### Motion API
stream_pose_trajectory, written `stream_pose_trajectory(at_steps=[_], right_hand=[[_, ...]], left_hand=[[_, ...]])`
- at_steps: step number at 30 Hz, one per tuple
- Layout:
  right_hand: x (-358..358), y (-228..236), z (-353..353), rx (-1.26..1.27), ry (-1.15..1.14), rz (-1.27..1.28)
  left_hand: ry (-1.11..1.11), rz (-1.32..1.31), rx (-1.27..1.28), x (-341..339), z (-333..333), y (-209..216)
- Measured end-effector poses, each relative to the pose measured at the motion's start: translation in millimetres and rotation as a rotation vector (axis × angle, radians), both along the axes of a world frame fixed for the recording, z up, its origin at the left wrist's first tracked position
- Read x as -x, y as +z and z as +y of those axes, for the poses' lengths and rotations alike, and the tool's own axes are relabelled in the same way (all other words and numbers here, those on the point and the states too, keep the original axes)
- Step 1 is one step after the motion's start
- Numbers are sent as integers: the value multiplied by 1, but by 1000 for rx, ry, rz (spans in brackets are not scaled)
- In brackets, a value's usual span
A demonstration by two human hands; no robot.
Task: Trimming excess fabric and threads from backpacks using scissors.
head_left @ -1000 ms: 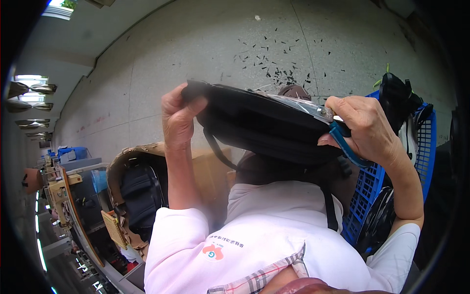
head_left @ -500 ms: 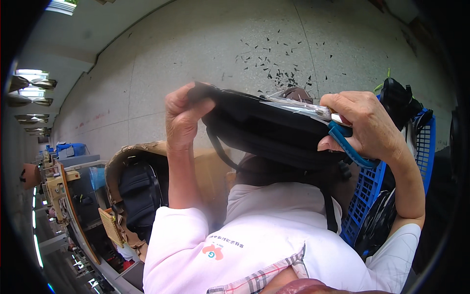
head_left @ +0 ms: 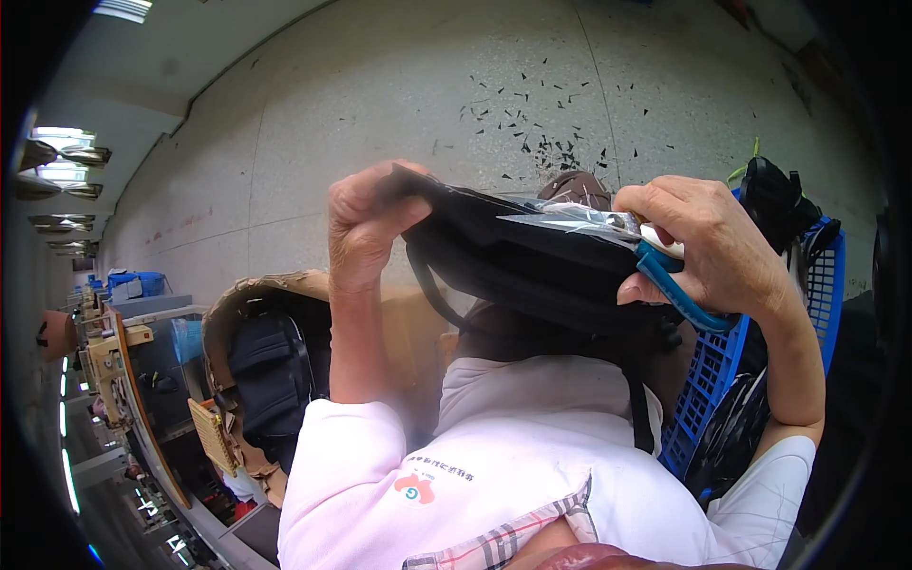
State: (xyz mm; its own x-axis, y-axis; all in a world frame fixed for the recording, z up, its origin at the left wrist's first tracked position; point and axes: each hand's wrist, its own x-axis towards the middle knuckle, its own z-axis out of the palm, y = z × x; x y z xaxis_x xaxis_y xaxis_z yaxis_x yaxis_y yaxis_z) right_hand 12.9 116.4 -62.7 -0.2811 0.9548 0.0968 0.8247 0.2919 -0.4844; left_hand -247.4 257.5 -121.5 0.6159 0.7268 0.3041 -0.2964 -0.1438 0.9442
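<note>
"Black soft-fabric bag: where was it, and what was it like?"

"Held up in front of the person's body, above the lap. Its cloth looked matte and slack, folded into a long, bowed shape, and a narrow black strap hung in a curve from its left end."

"And the hands?"

"The left hand pinched the upper left corner between thumb and fingers. The right hand was wrapped around teal-handled scissors with shiny, pointed metal blades."

"Where did the blades sit against the edges?"

"Along the bag's upper edge, pointing left; I couldn't tell whether they touched the cloth."

"How much room was there?"

"Little on the right: a blue plastic lattice basket with black things in it stood just beside the right arm. On the left, a brown cardboard box with a ragged rim held a black padded item. Widest room lay ahead, over a grey speckled floor strewn with small, pointed black slivers."
</note>
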Motion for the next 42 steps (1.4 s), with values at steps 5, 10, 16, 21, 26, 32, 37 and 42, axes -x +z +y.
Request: stream_pose_trajectory(at_steps=[5, 10, 16, 21, 26, 32, 37, 42], right_hand=[[1, -7, -2, -85, 11, -7], [3, -13, -5, -96, 4, 38], [3, -25, -14, -110, -77, 152], [-1, -21, -19, -87, -197, 98], [-6, 1, -12, -2, -155, 64], [-4, -2, -8, -72, -130, 34], [-4, -7, -9, -83, -142, 60], [-2, 1, -9, -37, -189, 119]], left_hand=[[41, -15, 51, -2, -1, -2], [-23, -11, 138, -7, 1, 2], [-39, 22, 110, -19, 9, 2], [-72, 24, 65, -32, 10, 7], [-103, 33, 61, -38, 4, 12], [-115, 89, -9, -43, 1, 17], [-126, 60, 36, -45, 1, 16], [-129, 60, 36, -44, -2, 21]])
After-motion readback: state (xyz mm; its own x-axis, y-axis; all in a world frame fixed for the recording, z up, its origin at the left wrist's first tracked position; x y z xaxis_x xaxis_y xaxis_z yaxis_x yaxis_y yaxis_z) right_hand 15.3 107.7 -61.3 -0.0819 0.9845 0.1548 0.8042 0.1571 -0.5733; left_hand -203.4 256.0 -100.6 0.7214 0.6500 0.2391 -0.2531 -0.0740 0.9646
